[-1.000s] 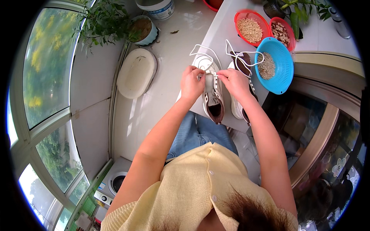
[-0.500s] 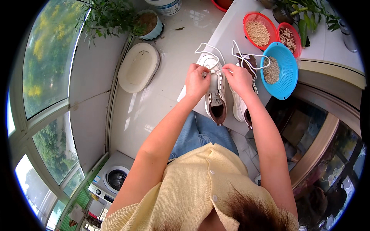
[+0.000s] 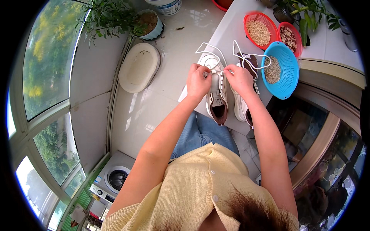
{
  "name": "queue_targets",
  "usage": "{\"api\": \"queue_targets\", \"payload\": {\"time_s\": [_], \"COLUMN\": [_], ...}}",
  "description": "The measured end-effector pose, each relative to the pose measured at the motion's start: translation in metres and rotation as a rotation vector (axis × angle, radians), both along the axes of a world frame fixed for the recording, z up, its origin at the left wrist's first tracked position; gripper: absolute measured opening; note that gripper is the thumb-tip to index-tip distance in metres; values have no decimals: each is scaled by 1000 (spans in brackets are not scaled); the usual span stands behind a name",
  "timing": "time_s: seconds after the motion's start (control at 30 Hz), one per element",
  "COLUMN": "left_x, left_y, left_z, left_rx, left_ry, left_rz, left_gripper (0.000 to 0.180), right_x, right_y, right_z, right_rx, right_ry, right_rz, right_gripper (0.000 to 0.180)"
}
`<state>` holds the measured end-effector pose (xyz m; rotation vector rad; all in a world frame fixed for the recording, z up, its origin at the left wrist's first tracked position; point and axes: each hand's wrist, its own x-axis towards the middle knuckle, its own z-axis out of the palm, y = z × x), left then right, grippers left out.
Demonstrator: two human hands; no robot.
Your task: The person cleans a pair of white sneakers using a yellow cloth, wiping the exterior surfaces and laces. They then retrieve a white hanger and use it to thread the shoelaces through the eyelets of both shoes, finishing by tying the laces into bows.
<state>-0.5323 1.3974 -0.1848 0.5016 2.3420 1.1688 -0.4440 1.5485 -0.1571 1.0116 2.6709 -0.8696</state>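
Observation:
A white sneaker with a brown lining (image 3: 218, 101) lies on the white ledge, its heel toward me. My left hand (image 3: 199, 81) is at the left side of its lacing, thumb and fingers pinched on the white shoelace (image 3: 218, 71). From the other side, my right hand (image 3: 240, 80) pinches the lace too, and a short stretch of it runs between the two hands. One loose loop of lace arches over the toe. Partly covered by my right hand and wrist, a second sneaker (image 3: 240, 107) rests alongside, its lace trailing toward a blue basket.
Past the shoes, the blue basket (image 3: 290, 73) and two red baskets (image 3: 249, 18) hold grains or nuts. Leafy stems (image 3: 304, 23) lie beyond them. On the floor at left are an oval basin (image 3: 139, 68) and a potted plant (image 3: 152, 29); a washing machine (image 3: 115, 179) stands lower left.
Both hands stay at the same sneaker with almost no movement. My right fingers have shifted very slightly; the whole view has drifted a little.

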Motion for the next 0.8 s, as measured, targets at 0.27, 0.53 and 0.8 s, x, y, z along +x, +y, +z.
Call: {"api": "queue_targets", "payload": {"time_s": [0.27,0.53,0.8], "left_x": [1,5,6], "left_y": [2,7,6], "left_z": [1,-1,-14], "left_rx": [-60,-35,33], "left_ry": [32,79,107], "left_rz": [-14,10,49], "left_gripper": [15,12,11], "right_x": [-1,0,-1], "right_y": [2,-3,-8], "right_z": [-7,-14,-15], "right_rx": [-138,-252,-298], "right_ry": [32,68,130], "right_rz": [-76,-78,-167], "right_gripper": [19,23,23]}}
